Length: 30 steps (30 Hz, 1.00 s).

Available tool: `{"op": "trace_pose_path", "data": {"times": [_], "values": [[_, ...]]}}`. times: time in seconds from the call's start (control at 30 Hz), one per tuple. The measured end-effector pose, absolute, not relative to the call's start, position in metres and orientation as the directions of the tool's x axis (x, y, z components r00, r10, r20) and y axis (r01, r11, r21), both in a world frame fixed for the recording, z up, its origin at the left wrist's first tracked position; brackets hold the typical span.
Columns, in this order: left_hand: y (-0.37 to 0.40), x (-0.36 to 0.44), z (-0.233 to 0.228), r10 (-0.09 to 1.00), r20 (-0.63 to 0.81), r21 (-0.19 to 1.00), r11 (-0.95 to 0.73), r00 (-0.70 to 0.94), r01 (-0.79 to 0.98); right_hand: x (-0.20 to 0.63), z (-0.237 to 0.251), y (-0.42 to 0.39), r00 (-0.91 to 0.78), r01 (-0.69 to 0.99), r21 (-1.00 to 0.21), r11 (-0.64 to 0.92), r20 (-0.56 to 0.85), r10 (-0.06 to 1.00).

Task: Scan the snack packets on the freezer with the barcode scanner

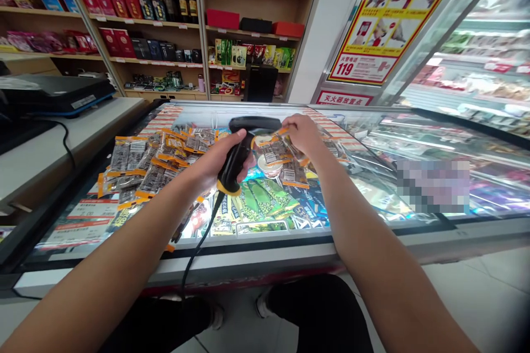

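My left hand (232,157) is wrapped round the grip of a black and yellow barcode scanner (234,168), its head turned to the right. A black cable (202,237) hangs from the grip's lower end. My right hand (302,132) pinches a small snack packet (291,146) with orange edges, close to the scanner's head. Below that hand, a few similar packets (295,174) lie on the glass top of a chest freezer (248,256). A larger pile of orange-edged packets (143,162) lies on the glass to the left.
Green ice-cream packs (259,198) and a round tub (270,166) show through the glass. At left, a counter (20,168) holds a black flat device (58,94). Shelves (157,22) with boxes and bottles stand behind; a glass-fronted cooler (484,60) is at right.
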State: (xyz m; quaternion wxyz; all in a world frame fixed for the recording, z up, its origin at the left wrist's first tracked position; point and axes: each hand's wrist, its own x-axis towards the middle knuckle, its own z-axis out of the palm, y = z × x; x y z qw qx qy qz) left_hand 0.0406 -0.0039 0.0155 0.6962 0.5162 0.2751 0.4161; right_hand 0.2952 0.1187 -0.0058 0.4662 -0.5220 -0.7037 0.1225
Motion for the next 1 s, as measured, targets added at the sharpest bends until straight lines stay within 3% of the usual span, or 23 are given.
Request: {"op": "trace_pose_path", "data": {"times": [0.13,0.2,0.3,0.37,0.43,0.53,0.63,0.73,0.83,0.93,1.0], "values": [[0.016,0.019,0.030,0.985,0.040,0.953,0.012,0.167,-0.304,0.287,-0.012,0.113,-0.058,0.890,-0.357,0.282,0.526,0.849],[0.027,0.006,0.033,0.999,0.037,0.958,-0.034,0.007,-0.283,0.265,-0.017,0.104,-0.150,0.857,-0.358,0.371,0.516,0.844],[0.036,-0.008,0.035,0.990,0.022,0.952,-0.063,-0.136,-0.301,0.215,-0.029,0.082,-0.460,0.653,-0.425,0.627,0.436,0.774],[0.038,-0.012,0.037,0.984,0.009,0.940,-0.070,-0.179,-0.334,0.181,-0.041,0.064,-0.567,0.601,-0.410,0.686,0.385,0.728],[0.037,-0.013,0.038,0.982,0.011,0.931,-0.079,-0.187,-0.355,0.153,-0.053,0.051,-0.607,0.625,-0.311,0.716,0.384,0.696],[0.035,-0.011,0.038,0.985,0.040,0.927,-0.098,-0.166,-0.363,0.133,-0.066,0.045,-0.606,0.659,-0.167,0.733,0.459,0.650],[0.035,-0.008,0.036,0.988,0.038,0.921,-0.092,-0.149,-0.379,0.136,-0.070,0.053,-0.585,0.631,-0.146,0.762,0.556,0.590],[0.036,-0.007,0.035,0.989,0.026,0.917,-0.082,-0.145,-0.391,0.149,-0.066,0.065,-0.530,0.510,-0.271,0.817,0.649,0.546],[0.038,-0.008,0.034,0.990,0.025,0.918,-0.078,-0.141,-0.390,0.161,-0.057,0.075,-0.417,0.306,-0.535,0.788,0.668,0.616],[0.037,-0.006,0.034,0.993,0.026,0.910,-0.072,-0.116,-0.408,0.175,-0.045,0.085,-0.173,-0.033,-0.885,0.465,0.463,0.869],[0.034,0.000,0.031,0.997,0.036,0.902,-0.065,-0.075,-0.426,0.188,-0.035,0.090,-0.119,-0.329,-0.932,0.151,0.199,0.973]]}}
